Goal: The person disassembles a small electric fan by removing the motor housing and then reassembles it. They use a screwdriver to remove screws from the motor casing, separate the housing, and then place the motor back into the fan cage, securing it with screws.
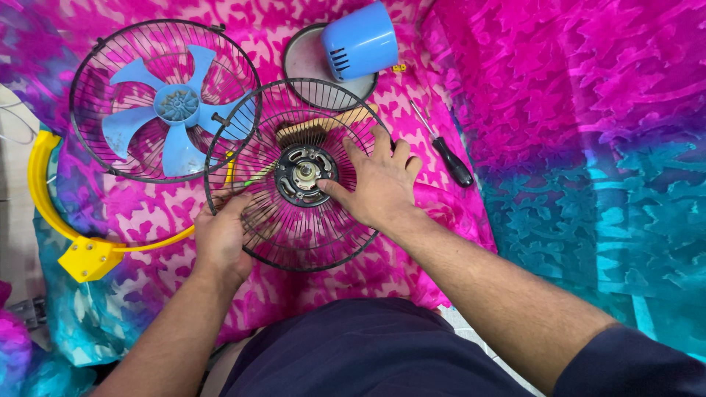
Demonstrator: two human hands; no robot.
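Two wire fan guards (305, 220), one blade (173, 110)

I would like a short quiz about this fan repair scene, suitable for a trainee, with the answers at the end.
1. True or false: the blue fan blade lies inside the other wire guard.
2. Which tool lies right of the right hand? A) screwdriver B) hammer C) pliers
3. What does the left hand grip?

Key
1. True.
2. A, the black-handled screwdriver.
3. The rim of the black wire guard with the motor hub at its middle.
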